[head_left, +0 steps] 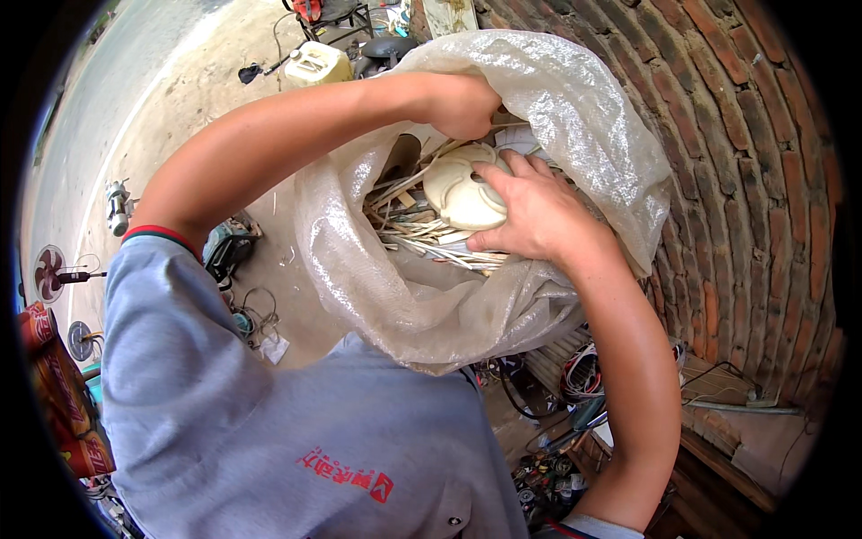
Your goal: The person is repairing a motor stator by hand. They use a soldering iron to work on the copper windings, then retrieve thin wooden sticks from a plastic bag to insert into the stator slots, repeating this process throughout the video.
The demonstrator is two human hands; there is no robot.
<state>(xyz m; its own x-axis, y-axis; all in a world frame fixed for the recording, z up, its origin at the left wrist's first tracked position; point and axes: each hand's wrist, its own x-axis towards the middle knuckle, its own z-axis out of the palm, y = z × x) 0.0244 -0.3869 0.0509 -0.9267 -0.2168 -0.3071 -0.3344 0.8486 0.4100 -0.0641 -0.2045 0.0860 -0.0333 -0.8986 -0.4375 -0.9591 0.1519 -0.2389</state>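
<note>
As the spread right hand [537, 208] touched the cream disc [451, 190], steadying the sack [355, 283] seemed wise, left hand [462, 105] curled, grip hidden.

This appears to be an outdoor roadside repair or salvage yard: a road [126, 94] skirts the concrete ground's [229, 54] left edge, a brick wall [745, 162] its right, with coiled cables [582, 373] and jumbled parts [548, 481] near the wall.

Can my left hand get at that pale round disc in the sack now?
Likely yes: your left hand is at the far rim of the open sack, though your right hand partly covers the disc.
</note>
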